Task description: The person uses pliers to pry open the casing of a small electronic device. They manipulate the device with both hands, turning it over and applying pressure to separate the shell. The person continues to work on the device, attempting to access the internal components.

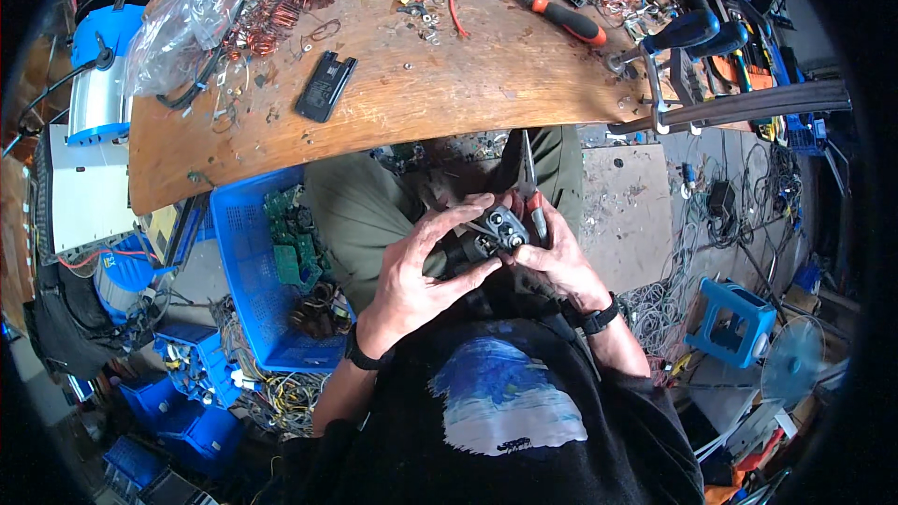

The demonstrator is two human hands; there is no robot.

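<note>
Presently: small black device point(496, 234) — rigid, probably light, fiddly — held over the lap below the wooden bench point(421, 84). Left hand point(421, 271) clasps its body; right hand point(552, 248) closes on it and a red-handled tool point(533, 196). Best gripped by the casing sides.

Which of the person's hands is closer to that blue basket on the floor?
Left. The left hand sits just right of the blue basket; the right hand is farther right, beyond the small dark part both hold.
</note>
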